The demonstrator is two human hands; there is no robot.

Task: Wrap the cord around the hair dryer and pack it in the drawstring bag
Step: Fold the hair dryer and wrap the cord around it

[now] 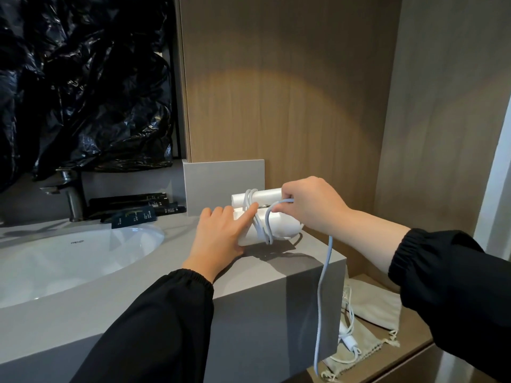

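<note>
Cord-winding on hair dryer, right end of bench.

Hair dryer [279,228], one, white and folded: lies near the right edge of the bench [276,269], long axis running left to right. Cord [326,261], one: a few turns, too bunched to count, loop the dryer's middle across that axis, and the slack drops over the bench's right edge. Left hand [218,236]: fingers straight, pressing on the dryer's left end, forefinger on the turns. Right hand [309,205]: above the dryer's right end, pinching the cord. Drawstring bag [378,308], one, beige: flat on the lower shelf [414,352], below and right of the bench, with the plug [349,341] resting on it. Judged: the right hand is nearer both slack and bag, so it leads the next turn.
</note>
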